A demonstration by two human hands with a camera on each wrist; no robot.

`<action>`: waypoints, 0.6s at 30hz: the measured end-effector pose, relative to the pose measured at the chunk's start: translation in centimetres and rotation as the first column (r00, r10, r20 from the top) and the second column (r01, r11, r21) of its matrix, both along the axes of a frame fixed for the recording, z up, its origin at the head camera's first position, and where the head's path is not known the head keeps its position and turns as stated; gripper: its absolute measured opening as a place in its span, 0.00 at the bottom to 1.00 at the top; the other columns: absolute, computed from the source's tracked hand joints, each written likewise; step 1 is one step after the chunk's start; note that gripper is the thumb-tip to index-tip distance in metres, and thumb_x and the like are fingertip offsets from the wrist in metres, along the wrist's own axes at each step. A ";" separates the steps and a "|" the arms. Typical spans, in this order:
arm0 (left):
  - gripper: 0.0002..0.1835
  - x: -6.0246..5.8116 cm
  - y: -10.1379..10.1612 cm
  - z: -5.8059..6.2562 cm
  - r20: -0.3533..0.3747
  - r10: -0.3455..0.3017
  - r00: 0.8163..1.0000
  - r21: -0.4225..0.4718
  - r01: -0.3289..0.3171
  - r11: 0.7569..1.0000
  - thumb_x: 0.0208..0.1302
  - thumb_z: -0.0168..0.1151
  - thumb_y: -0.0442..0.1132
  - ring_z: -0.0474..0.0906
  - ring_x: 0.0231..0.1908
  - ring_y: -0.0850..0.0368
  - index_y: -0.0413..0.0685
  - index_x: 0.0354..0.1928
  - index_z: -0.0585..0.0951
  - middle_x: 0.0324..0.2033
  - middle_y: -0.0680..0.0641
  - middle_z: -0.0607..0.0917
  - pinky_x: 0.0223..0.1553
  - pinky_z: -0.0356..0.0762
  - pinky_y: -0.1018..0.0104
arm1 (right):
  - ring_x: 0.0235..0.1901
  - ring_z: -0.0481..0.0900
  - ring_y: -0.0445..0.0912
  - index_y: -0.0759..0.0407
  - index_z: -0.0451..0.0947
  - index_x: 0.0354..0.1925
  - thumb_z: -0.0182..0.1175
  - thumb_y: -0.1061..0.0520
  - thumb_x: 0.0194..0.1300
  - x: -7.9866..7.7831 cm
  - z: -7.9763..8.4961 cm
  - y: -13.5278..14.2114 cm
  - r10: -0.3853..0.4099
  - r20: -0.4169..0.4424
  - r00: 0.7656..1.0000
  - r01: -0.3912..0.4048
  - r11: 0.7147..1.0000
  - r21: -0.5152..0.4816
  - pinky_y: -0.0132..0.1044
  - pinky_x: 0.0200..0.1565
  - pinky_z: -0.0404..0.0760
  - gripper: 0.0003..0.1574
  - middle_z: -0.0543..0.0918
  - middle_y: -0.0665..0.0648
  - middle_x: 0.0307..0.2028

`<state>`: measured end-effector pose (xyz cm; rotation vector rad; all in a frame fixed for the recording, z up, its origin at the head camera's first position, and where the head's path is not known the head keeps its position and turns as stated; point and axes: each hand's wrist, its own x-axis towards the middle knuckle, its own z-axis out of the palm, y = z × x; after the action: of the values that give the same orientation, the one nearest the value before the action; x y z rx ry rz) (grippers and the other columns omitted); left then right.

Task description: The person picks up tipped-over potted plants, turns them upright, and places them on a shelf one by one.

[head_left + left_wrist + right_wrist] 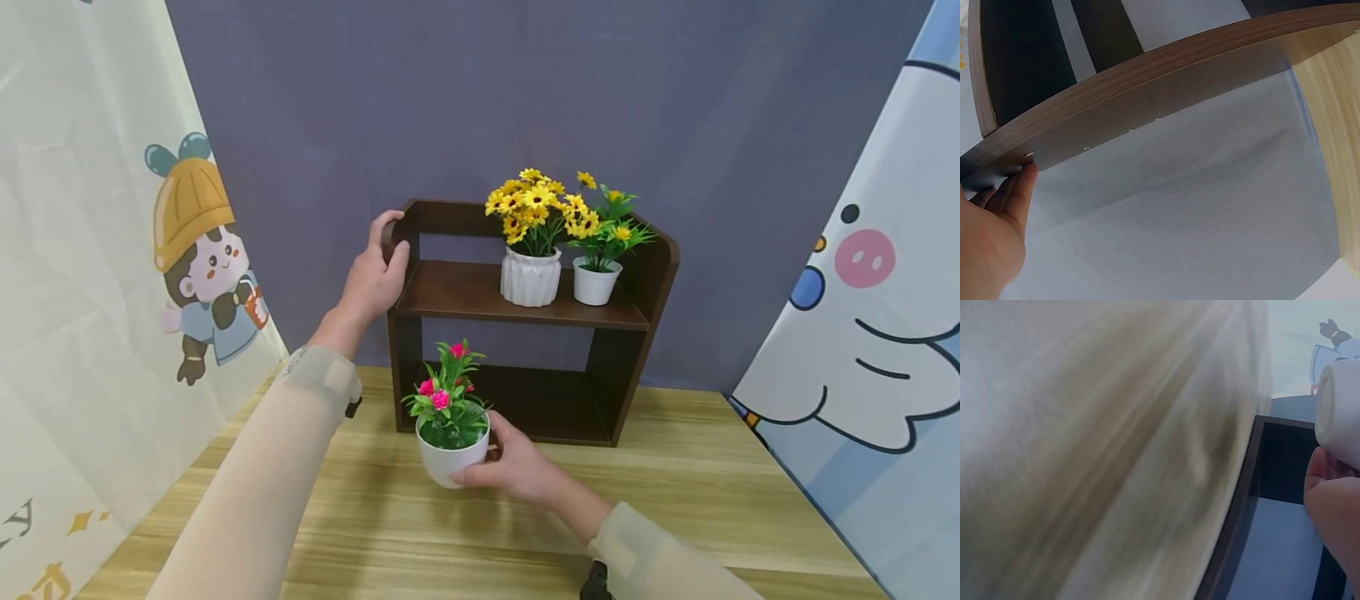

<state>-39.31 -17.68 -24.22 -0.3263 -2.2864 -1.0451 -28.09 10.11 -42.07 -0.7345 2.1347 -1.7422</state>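
Observation:
My right hand (517,462) grips a small white pot (452,457) from its right side, thumb in front. Pink flowers (440,400) and green leaves grow out of the pot, which is held above the table in front of the shelf. The right wrist view shows the underside of the white pot (1342,412) over the fingers. At the upper left, my left hand (372,279) holds the side panel of a dark brown two-tier shelf (457,287). In the left wrist view, fingertips (1022,190) touch that panel's outer face.
On the shelf's upper board stand a ribbed white pot (531,279) of yellow flowers and a smaller white pot (596,283) with yellow blooms and leaves. The shelf rests on a wood-grain table (697,475). Behind hangs a grey-blue cloth (337,100); printed cartoon curtains flank both sides.

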 end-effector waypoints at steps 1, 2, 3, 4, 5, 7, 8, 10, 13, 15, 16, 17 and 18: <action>0.27 0.0 0.0 0.0 -0.001 0.000 1.000 0.000 0.000 1.000 0.87 0.42 0.57 0.72 0.23 0.44 0.78 0.82 0.55 0.22 0.45 0.72 0.31 0.72 0.52 | 0.51 0.86 0.49 0.57 0.68 0.76 0.81 0.59 0.60 -0.1 0.3 0.1 -0.002 -0.012 1.000 0.002 1.000 0.004 0.40 0.52 0.88 0.51 0.83 0.64 0.61; 0.27 0.0 -0.1 0.0 -0.003 0.000 1.000 0.001 0.000 1.000 0.87 0.42 0.57 0.72 0.23 0.44 0.78 0.82 0.55 0.22 0.45 0.72 0.31 0.72 0.52 | 0.51 0.86 0.50 0.57 0.68 0.76 0.81 0.59 0.60 -0.1 0.6 0.2 0.000 -0.025 1.000 0.000 1.000 0.003 0.40 0.52 0.88 0.51 0.83 0.64 0.61; 0.27 -0.1 -0.1 0.0 -0.003 -0.001 1.000 0.000 0.001 1.000 0.88 0.42 0.57 0.72 0.23 0.44 0.78 0.82 0.55 0.22 0.45 0.72 0.31 0.72 0.52 | 0.52 0.85 0.49 0.57 0.68 0.76 0.81 0.58 0.60 -0.2 0.8 0.3 -0.002 -0.039 0.999 0.003 1.000 0.010 0.40 0.53 0.88 0.51 0.83 0.64 0.62; 0.27 -0.1 -0.1 0.0 -0.004 -0.002 1.000 0.000 0.002 1.000 0.88 0.42 0.57 0.72 0.23 0.44 0.78 0.82 0.55 0.22 0.45 0.72 0.31 0.72 0.52 | 0.53 0.85 0.50 0.57 0.68 0.76 0.81 0.58 0.60 -0.3 1.1 0.3 -0.004 -0.051 0.999 0.004 1.000 0.014 0.40 0.54 0.87 0.51 0.83 0.64 0.62; 0.27 0.0 -0.1 0.0 -0.003 -0.003 1.000 0.000 0.003 1.000 0.88 0.42 0.57 0.72 0.22 0.44 0.78 0.82 0.55 0.22 0.45 0.72 0.31 0.72 0.52 | 0.54 0.84 0.50 0.57 0.68 0.76 0.81 0.57 0.60 -0.4 1.3 0.4 -0.007 -0.064 0.998 0.008 1.000 0.020 0.40 0.54 0.87 0.51 0.83 0.64 0.63; 0.27 0.0 -0.1 0.0 -0.004 -0.004 1.000 -0.002 0.004 1.000 0.88 0.42 0.57 0.72 0.22 0.45 0.77 0.82 0.55 0.22 0.46 0.72 0.30 0.72 0.52 | 0.55 0.83 0.50 0.57 0.68 0.76 0.81 0.56 0.60 -0.5 1.9 0.5 -0.015 -0.089 0.996 0.018 0.999 0.033 0.40 0.55 0.86 0.51 0.83 0.63 0.63; 0.27 -0.1 -0.1 0.0 -0.005 -0.005 1.000 -0.003 0.005 1.000 0.88 0.42 0.57 0.71 0.22 0.45 0.77 0.82 0.55 0.22 0.46 0.72 0.30 0.72 0.52 | 0.56 0.83 0.50 0.56 0.68 0.76 0.82 0.56 0.60 -0.6 2.1 0.5 -0.020 -0.094 0.995 0.024 0.999 0.039 0.40 0.56 0.86 0.51 0.83 0.63 0.64; 0.27 0.0 0.0 0.0 -0.007 -0.003 1.000 -0.004 0.003 1.000 0.88 0.42 0.57 0.71 0.21 0.45 0.77 0.82 0.55 0.21 0.46 0.71 0.29 0.72 0.52 | 0.57 0.83 0.50 0.55 0.68 0.76 0.82 0.55 0.61 -0.7 2.4 0.5 -0.031 -0.101 0.994 0.036 0.998 0.053 0.40 0.57 0.85 0.51 0.83 0.62 0.64; 0.27 -0.1 -0.1 0.0 -0.009 0.000 1.000 -0.004 0.000 1.000 0.88 0.42 0.57 0.71 0.21 0.46 0.77 0.82 0.55 0.20 0.47 0.70 0.29 0.72 0.52 | 0.57 0.83 0.50 0.54 0.68 0.76 0.82 0.55 0.61 -0.8 2.9 0.5 -0.046 -0.103 0.994 0.053 0.997 0.064 0.41 0.58 0.85 0.51 0.82 0.62 0.65; 0.27 -0.1 0.0 0.0 -0.010 0.003 1.000 -0.005 -0.003 1.000 0.87 0.42 0.57 0.71 0.21 0.46 0.78 0.82 0.55 0.20 0.47 0.70 0.29 0.72 0.52 | 0.58 0.83 0.51 0.53 0.68 0.77 0.82 0.54 0.62 -0.8 3.2 0.4 -0.054 -0.100 0.994 0.061 0.996 0.069 0.42 0.59 0.85 0.51 0.82 0.61 0.65; 0.27 -0.1 0.0 0.0 -0.009 0.004 1.000 -0.005 -0.004 1.000 0.87 0.42 0.57 0.71 0.21 0.46 0.78 0.82 0.55 0.20 0.47 0.70 0.29 0.72 0.52 | 0.58 0.82 0.51 0.52 0.68 0.76 0.82 0.53 0.62 -0.8 3.3 0.3 -0.058 -0.096 0.994 0.065 0.996 0.068 0.43 0.59 0.85 0.51 0.82 0.60 0.65; 0.27 -0.1 -0.1 0.0 -0.008 0.004 1.000 -0.006 -0.004 1.000 0.88 0.42 0.57 0.71 0.21 0.46 0.78 0.82 0.55 0.20 0.47 0.70 0.29 0.71 0.52 | 0.58 0.82 0.51 0.51 0.68 0.77 0.82 0.53 0.62 -0.8 3.5 0.3 -0.060 -0.094 0.994 0.067 0.995 0.068 0.44 0.60 0.85 0.51 0.82 0.60 0.65; 0.27 -0.1 -0.1 0.0 -0.008 0.004 1.000 -0.008 -0.005 1.000 0.88 0.42 0.57 0.71 0.20 0.46 0.77 0.82 0.55 0.20 0.47 0.70 0.29 0.71 0.52 | 0.58 0.82 0.51 0.50 0.68 0.76 0.82 0.52 0.62 -0.8 3.7 0.2 -0.060 -0.090 0.994 0.066 0.996 0.064 0.45 0.60 0.85 0.51 0.82 0.59 0.65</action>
<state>-39.38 -17.74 -24.22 -0.3279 -2.2839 -1.0308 -28.87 10.30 -38.35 -0.7460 2.2866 -1.6892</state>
